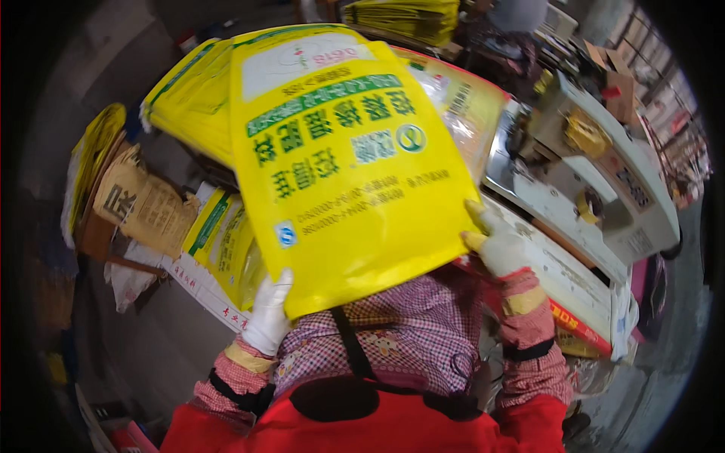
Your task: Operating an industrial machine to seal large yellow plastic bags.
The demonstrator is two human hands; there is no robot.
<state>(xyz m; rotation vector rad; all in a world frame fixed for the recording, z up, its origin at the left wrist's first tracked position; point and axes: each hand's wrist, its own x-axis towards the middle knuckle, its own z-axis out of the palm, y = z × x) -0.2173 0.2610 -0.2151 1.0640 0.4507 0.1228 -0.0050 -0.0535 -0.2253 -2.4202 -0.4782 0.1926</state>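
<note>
The left hand and right hand grip the yellow sack by opposite edges. Fingers are closed there—likely to spread it flat.

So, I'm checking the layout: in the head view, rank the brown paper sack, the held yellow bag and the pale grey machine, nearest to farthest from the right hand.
1. Held yellow bag, touching the right hand.
2. Pale grey machine, to the hand's right.
3. Brown paper sack, far over on the left.
</note>
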